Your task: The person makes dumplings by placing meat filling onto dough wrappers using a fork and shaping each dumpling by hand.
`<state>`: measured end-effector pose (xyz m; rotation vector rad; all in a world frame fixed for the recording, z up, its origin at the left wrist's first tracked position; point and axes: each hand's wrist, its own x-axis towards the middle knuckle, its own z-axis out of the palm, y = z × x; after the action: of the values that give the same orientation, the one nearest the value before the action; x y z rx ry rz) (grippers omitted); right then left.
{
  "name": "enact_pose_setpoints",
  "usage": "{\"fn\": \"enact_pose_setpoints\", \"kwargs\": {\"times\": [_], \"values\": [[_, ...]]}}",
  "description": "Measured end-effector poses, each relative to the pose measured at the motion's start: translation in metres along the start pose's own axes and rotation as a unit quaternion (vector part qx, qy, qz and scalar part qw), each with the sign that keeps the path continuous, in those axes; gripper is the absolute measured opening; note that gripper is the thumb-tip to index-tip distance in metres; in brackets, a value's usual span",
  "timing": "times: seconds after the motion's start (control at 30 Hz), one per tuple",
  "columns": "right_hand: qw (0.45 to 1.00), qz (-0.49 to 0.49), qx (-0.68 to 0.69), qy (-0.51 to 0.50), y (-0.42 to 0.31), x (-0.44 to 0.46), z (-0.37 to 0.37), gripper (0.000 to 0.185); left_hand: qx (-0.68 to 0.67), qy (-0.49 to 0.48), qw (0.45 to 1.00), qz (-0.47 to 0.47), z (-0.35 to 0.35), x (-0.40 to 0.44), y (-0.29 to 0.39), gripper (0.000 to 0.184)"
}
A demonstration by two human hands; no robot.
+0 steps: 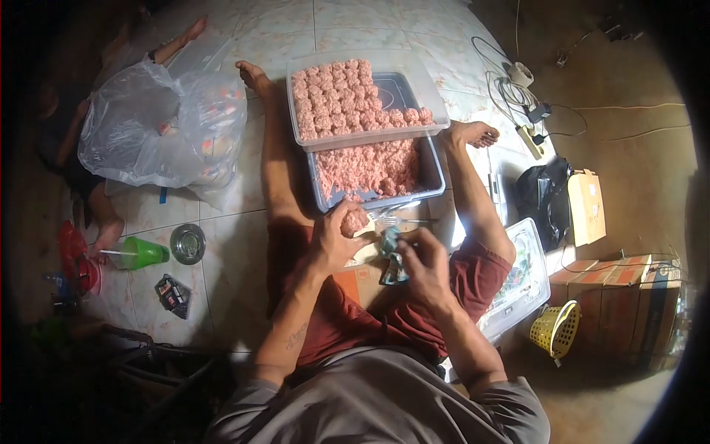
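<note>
Cupping pink mince ball (pixel 355 220) in left hand (pixel 330 240), droppable if tilted; right hand (pixel 427 268) by patterned cloth (pixel 393 275), grip indeterminable

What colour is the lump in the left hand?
The lump is pink; see the head view.

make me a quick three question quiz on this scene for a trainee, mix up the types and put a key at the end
1. True or false: the right hand holds the ball of meat.
2. The basket beside the cardboard boxes is: a) red, b) yellow, c) blue.
3. Fill in: the clear tray holds meat shaped into ____.

Key: 1 false, the left hand holds it; 2 b; 3 balls.
</note>
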<state>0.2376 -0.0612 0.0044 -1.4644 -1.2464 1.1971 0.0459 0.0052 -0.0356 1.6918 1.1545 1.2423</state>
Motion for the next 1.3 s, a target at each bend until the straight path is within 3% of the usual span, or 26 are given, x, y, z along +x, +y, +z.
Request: {"fn": "enact_pose_setpoints", "kwargs": {"times": [0.07,0.1,0.13,0.2,0.27,0.33,0.4,0.47,0.53,0.6,0.63,0.67,0.73,0.77,0.8,0.87,0.9,0.93,1.0,1.1,1.17,1.2,1.27,1.3], "values": [[0.995,0.041,-0.09,0.014,-0.024,0.0,-0.004,0.011,-0.031,-0.032,0.998,-0.053,-0.007,-0.004,-0.006,0.033],[0.995,-0.079,-0.042,-0.038,0.001,0.003,0.0,0.01,0.025,-0.067,0.996,-0.045,-0.005,-0.003,-0.013,0.033],[0.986,0.005,-0.121,-0.112,0.002,0.004,-0.001,0.009,0.08,-0.101,0.991,-0.035,-0.002,-0.003,-0.019,0.033],[0.997,0.045,0.015,-0.06,0.001,0.005,0.005,0.01,0.126,-0.073,0.989,-0.002,0.004,-0.002,-0.019,0.033],[0.999,0.03,0.013,-0.035,-0.006,0.008,0.008,0.011,0.114,-0.056,0.989,-0.078,0.002,-0.003,-0.013,0.034],[1.0,0.017,0.012,-0.004,-0.006,0.005,0.008,0.013,0.103,-0.047,0.992,-0.054,0.006,-0.005,-0.021,0.034],[0.996,0.075,0.028,-0.045,-0.002,0.004,0.006,0.012,0.091,-0.034,0.995,-0.024,0.002,-0.001,-0.019,0.035],[0.996,0.066,0.048,0.031,-0.016,0.002,-0.004,0.012,-0.045,-0.082,0.996,0.0,-0.021,0.003,-0.004,0.037],[0.999,-0.007,-0.036,-0.027,-0.007,0.004,-0.004,0.012,-0.015,-0.093,0.995,0.013,-0.019,0.003,-0.01,0.038],[0.987,-0.075,-0.125,-0.065,-0.002,0.005,0.006,0.013,0.167,-0.137,0.973,-0.076,-0.004,0.006,-0.012,0.038],[0.996,0.043,-0.057,-0.052,-0.015,0.005,0.007,0.013,0.11,-0.097,0.989,-0.009,-0.001,0.009,-0.014,0.035],[0.999,0.031,0.036,0.002,-0.008,0.005,0.007,0.013,0.11,-0.094,0.989,-0.009,-0.005,0.007,-0.016,0.035],[0.993,0.02,0.108,0.049,-0.008,0.005,-0.004,0.012,-0.06,-0.134,0.988,-0.037,-0.023,0.007,0.003,0.033],[0.999,0.028,0.031,0.028,-0.006,0.003,-0.007,0.01,0.0,-0.196,0.978,-0.07,-0.026,0.006,-0.006,0.034],[0.998,0.032,0.021,-0.052,-0.001,0.001,-0.002,0.009,-0.002,-0.199,0.977,-0.073,-0.019,0.002,-0.01,0.034],[0.989,-0.01,-0.113,-0.099,-0.002,0.004,0.002,0.008,0.11,-0.171,0.977,-0.072,-0.003,0.004,-0.018,0.037],[0.994,-0.036,-0.071,-0.074,0.004,0.01,-0.003,0.008,0.06,-0.162,0.983,-0.06,-0.004,0.004,-0.027,0.04],[0.983,-0.098,-0.154,-0.002,0.009,0.026,-0.014,0.009,0.059,-0.161,0.984,-0.056,-0.007,0.002,-0.029,0.04],[0.942,-0.128,-0.298,0.087,0.007,0.057,-0.041,0.01,0.01,-0.158,0.981,-0.115,-0.013,-0.003,-0.031,0.045],[0.907,-0.177,-0.375,0.08,0.037,0.113,-0.07,0.014,0.0,-0.17,0.979,-0.117,-0.003,-0.003,-0.032,0.049],[0.866,-0.2,-0.458,-0.028,0.056,0.139,-0.082,0.017,-0.053,-0.194,0.966,-0.16,0.005,0.0,-0.039,0.052],[0.864,-0.202,-0.46,-0.028,0.044,0.138,-0.078,0.017,-0.055,-0.193,0.967,-0.159,0.005,0.006,-0.031,0.052],[0.897,-0.234,-0.373,-0.027,-0.007,0.122,-0.049,0.023,-0.285,-0.178,0.906,-0.258,-0.001,0.02,-0.002,0.056],[0.907,-0.232,-0.345,-0.06,-0.027,0.114,-0.036,0.028,-0.275,-0.164,0.918,-0.232,-0.001,0.024,0.001,0.062]]}}
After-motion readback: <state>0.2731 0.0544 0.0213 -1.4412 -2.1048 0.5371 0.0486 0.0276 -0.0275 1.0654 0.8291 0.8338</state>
